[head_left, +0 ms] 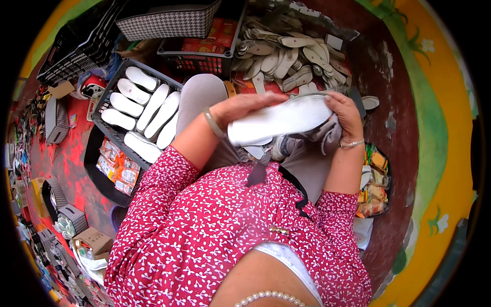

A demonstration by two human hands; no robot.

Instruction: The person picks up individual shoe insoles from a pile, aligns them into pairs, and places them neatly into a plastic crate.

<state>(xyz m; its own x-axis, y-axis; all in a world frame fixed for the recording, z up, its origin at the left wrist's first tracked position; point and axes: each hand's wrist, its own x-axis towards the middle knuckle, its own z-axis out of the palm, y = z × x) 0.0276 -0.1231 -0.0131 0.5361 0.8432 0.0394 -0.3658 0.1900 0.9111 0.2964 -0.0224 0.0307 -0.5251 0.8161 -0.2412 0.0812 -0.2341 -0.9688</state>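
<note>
A white insole (279,122) is held up over my lap, lying nearly level with its flat white face toward me. My right hand (346,113) is closed on its right end, the thumb on the near face. Along the far edge of the insole my left hand (250,106) lies with its fingers stretched out, slightly blurred; the thumb is hidden. Crumpled grey cloth (331,134) hangs just under my right hand; I cannot tell whether the hand grips it. Below the insole, part of a grey and white shoe (281,147) shows between my knees.
Left of my knee stands a dark crate (110,129) with several white insoles (153,110) in it. A heap of insoles (286,56) lies beyond my hands. Packaged food (377,181) sits at the right by the dark red wall (404,153). Black crates (197,62) stand at the back.
</note>
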